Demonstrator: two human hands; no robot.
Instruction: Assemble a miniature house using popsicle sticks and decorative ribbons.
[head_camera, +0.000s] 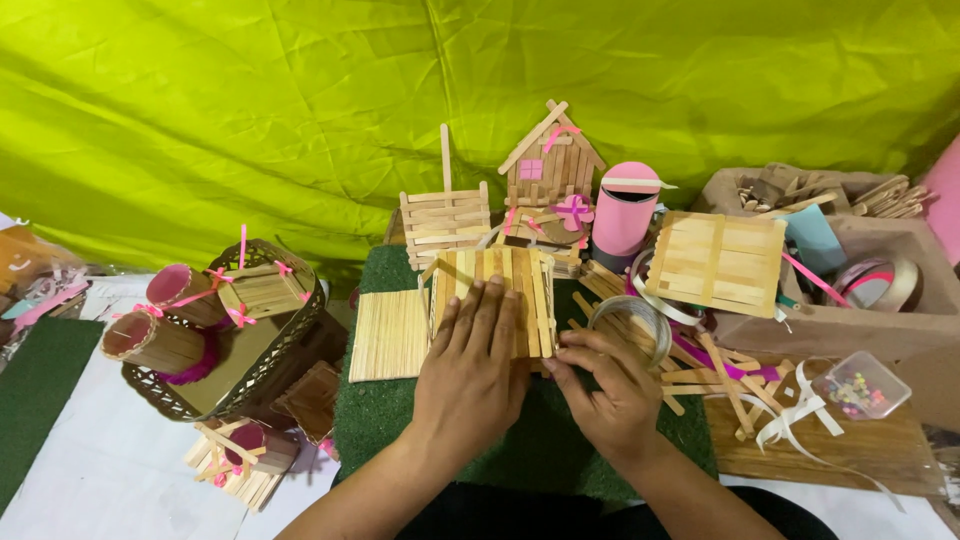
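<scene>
Wooden stick panel (505, 295) lies on green mat (380, 410), under left hand (470, 365), fingers spread flat, pressing it. Right hand (605, 385) just beside, fingertips pinched at panel's lower right edge. Second flat stick panel (388, 335) left of left hand; pink cylinder (624, 212) beyond right.

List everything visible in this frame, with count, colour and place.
stick panel: one, pale wood, centre, under the left hand
flat stick mat: one, pale wood, left of it
green mat: one, dark green, beneath the work
stick fence: one, pale wood, behind
stick house: one, wood with pink trim, back centre
pink cylinder: one, pink, right of the house
tape roll: one, clear, by the right hand
bead box: one, clear, right
basket: one, brown, left
left hand: flat on the panel
right hand: fingertips at the panel's lower right corner
</scene>
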